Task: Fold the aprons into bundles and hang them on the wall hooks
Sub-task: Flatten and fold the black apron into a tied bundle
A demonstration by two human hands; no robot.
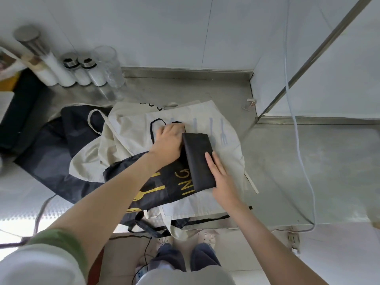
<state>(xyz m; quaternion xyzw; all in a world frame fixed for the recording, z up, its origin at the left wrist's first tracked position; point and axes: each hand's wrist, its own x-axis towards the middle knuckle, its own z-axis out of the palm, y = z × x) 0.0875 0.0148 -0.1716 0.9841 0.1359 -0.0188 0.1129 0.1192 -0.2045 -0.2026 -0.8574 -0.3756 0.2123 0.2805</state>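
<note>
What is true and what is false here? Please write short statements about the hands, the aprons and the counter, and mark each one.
1. The right hand touches the black bundle. True.
2. The bundle lies on bare steel. False: it lies on a beige apron.
3. The left hand is at the bundle's left edge. True.
4. The white jars stand at the counter's right end. False: they stand at its back left.
5. A black apron bears yellow print. True.
6. An apron hangs on a hook. False: the aprons in view lie on the counter.
</note>
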